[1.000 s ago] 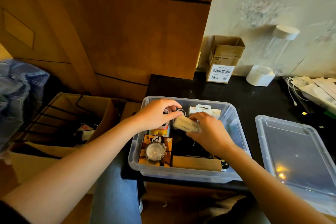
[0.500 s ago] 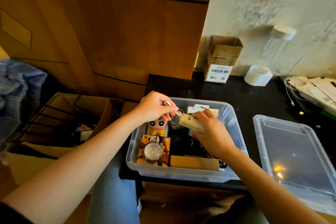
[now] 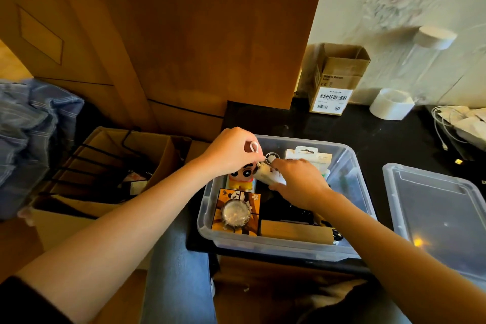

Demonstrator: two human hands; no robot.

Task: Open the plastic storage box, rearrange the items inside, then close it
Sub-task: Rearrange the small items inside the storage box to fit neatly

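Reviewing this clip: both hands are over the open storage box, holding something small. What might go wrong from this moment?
The left hand pinches a thin white loop tied to the small pale item in the right hand; pulling apart might snap it. The storage box overhangs the black counter's front edge, so leaning on it may tip it. The lid also sits near that edge.

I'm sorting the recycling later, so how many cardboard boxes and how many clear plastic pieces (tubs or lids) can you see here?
Cardboard boxes: 2, the small box with barcode labels by the wall and the large open box on the left.
Clear plastic pieces: 2, the storage tub under both hands and its lid lying to the right.
Total: 4
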